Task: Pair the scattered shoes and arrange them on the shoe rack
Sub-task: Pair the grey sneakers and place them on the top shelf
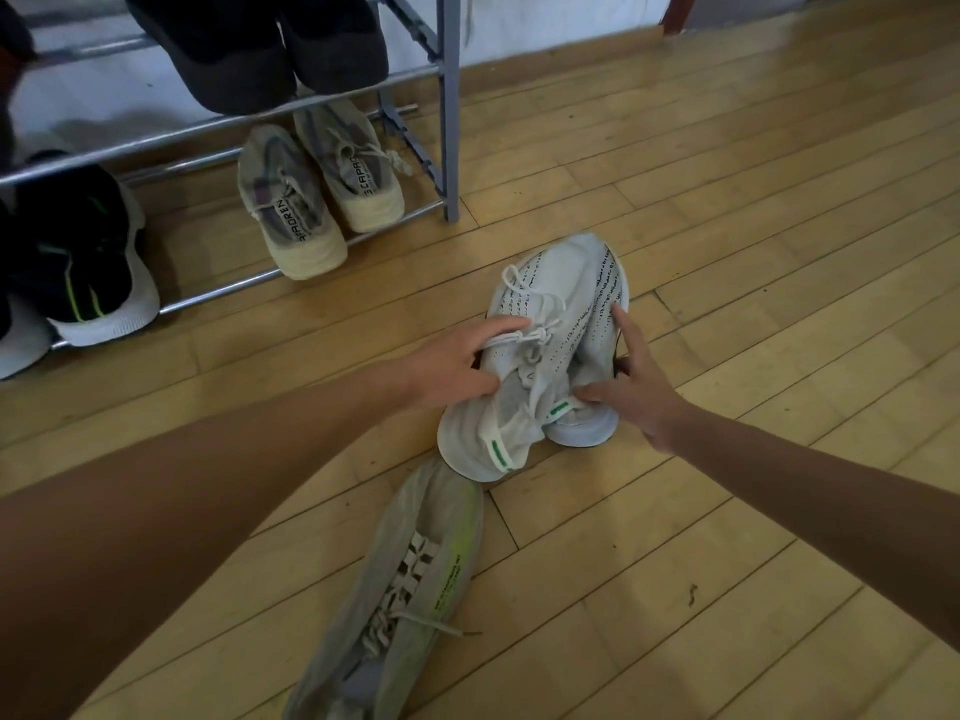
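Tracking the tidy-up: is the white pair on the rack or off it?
Off. The white pair lies on the floor outside the rack, left hand and right hand on it.

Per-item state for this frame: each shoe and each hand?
white sneakers: on floor, pressed side by side.
left hand: grips one white sneaker.
right hand: holds the other.
grey sneaker: on floor, unpaired, untouched.
beige pair: together on bottom shelf.
black sneakers: on bottom shelf.
dark pair: on upper shelf.

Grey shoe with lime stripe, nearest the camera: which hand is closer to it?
Left. The left hand grips the white sneakers just beyond the toe of the grey shoe; the right hand holds their other side, farther off to the right.
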Demonstrator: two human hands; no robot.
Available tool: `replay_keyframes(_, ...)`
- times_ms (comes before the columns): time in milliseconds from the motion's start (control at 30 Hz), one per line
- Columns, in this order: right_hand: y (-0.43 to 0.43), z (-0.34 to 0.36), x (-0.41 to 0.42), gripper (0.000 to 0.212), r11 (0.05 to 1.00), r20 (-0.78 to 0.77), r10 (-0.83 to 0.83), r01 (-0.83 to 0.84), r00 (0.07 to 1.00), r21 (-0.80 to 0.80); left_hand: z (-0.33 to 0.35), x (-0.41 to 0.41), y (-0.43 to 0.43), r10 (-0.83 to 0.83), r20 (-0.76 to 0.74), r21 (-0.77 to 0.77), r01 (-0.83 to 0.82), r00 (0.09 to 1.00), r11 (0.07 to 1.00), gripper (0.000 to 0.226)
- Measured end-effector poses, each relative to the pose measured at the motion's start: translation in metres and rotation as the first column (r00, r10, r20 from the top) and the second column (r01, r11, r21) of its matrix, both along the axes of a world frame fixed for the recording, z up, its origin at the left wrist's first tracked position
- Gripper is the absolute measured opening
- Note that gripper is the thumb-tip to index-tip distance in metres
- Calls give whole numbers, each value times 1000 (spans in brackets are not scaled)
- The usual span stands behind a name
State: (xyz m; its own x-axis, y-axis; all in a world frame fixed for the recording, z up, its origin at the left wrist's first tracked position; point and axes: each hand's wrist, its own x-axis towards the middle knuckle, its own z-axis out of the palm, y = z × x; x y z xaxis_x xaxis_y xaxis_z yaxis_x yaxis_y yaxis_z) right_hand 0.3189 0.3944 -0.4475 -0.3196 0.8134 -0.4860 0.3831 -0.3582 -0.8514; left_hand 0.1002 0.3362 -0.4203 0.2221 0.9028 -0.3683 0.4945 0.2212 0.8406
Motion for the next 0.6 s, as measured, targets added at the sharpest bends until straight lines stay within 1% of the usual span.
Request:
replay_keyframes(67,0,2,2,102,1000,-2,5,-5,1000,4,3,4,1,12,10,-30,-12,1000,999,67)
replay_keyframes(167,0,3,5,103,1000,-23,-11,11,1000,5,4,3,0,77,45,-47,-75,996,996,67)
replay_keyframes(333,1,10,4,102,1000,-22,-12,13,1000,17,1,-9,-6,186,94,-1,-187,978,982,67)
replay_keyframes(433,3,19,-1,102,1000,-50,-22,23,998,16,2,-20,-7,255,78,18,-257,964,966,68)
replay_keyframes(500,3,25,-6,102,1000,-66,-2,4,998,27,5,-25,-7,321,114,-15,-322,940,947,69)
replay_keyframes(600,1,37,-13,102,999,-116,44,-41,992,29,10,-33,-11,417,217,-72,-412,883,909,69)
